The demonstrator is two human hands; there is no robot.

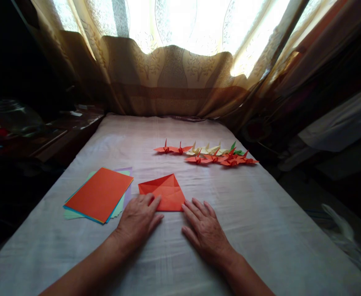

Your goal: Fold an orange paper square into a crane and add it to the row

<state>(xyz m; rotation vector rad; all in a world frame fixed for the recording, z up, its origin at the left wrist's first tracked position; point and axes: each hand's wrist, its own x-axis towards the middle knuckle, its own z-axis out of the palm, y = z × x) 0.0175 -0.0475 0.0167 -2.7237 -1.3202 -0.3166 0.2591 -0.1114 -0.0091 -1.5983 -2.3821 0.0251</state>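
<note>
Head: hands (137,218) palm-dn @ ppr (170,198)

Folded paper (169,195) is orange-red; paper cranes (211,158) orange-red, cream and green; the curtain (174,72) tan with tree motifs.

Backlit patterned curtains (172,68) hang beyond a clear container (18,118).
</note>
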